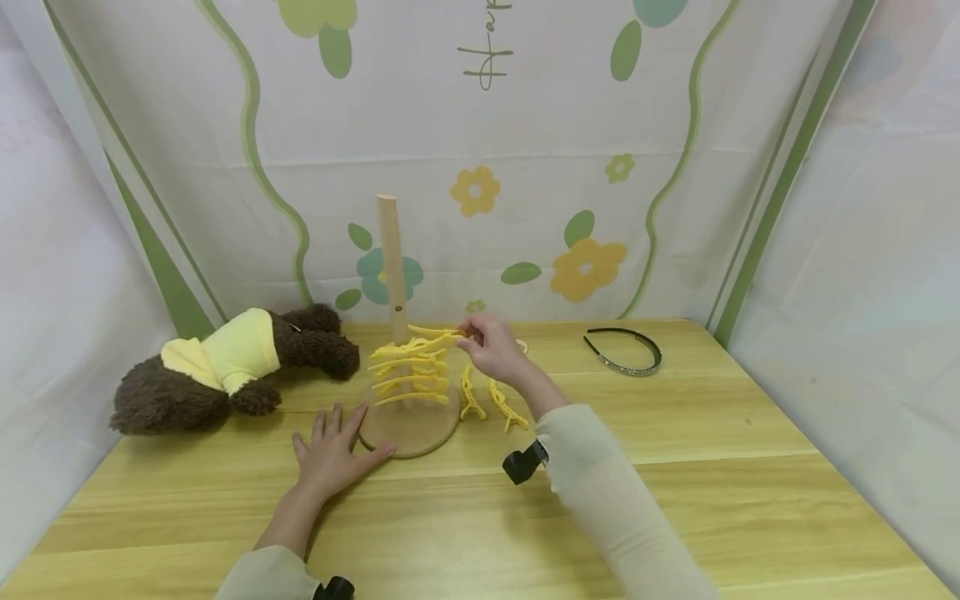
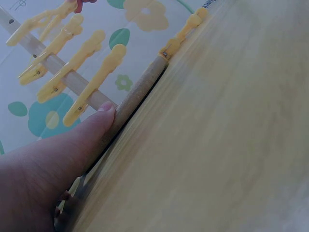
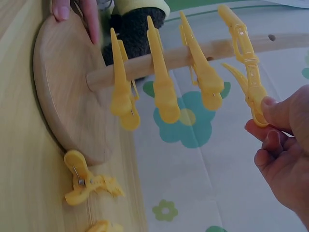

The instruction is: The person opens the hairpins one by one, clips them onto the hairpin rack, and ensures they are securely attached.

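Observation:
A wooden post (image 1: 392, 258) stands upright on a round wooden base (image 1: 412, 437). Three yellow hair clips (image 3: 162, 89) are clamped across its lower part, one above another. My right hand (image 1: 495, 348) pinches the handle end of another yellow hair clip (image 3: 251, 72) between thumb and fingers. That clip is spread apart at the post, above the others. My left hand (image 1: 330, 458) lies with fingers spread at the left front of the base, the thumb (image 2: 104, 118) on its rim. Two loose yellow clips (image 1: 468, 396) lie to the right of the base.
A dark brown stuffed animal (image 1: 240, 358) in a yellow top lies at the left. A black headband (image 1: 630, 367) with a sparkly section lies at the back right. Behind the table hangs a white cloth (image 1: 487, 125) printed with flowers.

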Available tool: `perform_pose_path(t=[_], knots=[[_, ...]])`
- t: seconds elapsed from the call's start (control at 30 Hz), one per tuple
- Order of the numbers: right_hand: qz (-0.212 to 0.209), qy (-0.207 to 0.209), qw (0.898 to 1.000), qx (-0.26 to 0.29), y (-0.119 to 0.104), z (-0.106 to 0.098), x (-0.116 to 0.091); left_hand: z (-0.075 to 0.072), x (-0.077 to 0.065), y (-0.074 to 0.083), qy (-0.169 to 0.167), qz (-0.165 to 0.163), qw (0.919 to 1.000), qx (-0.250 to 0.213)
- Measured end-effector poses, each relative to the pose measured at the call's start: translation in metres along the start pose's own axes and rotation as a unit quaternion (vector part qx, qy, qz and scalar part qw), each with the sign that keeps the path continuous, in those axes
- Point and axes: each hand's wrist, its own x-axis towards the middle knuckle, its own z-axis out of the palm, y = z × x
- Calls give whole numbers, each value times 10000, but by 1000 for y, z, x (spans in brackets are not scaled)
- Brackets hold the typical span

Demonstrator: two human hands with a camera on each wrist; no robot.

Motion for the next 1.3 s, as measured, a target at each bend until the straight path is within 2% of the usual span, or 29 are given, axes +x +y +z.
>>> perform_pose_path(t=[0.27, 0.73, 1.3], knots=[[76, -33, 10000, -20, -8, 10, 8, 0, 0, -1, -1, -9, 10000, -16], [186, -211, 9995, -132, -24, 7, 18, -1, 0, 0, 63, 16, 10000, -59], [484, -441, 9973, -319, -26, 3, 17, -3, 0, 2, 50, 47, 10000, -45]])
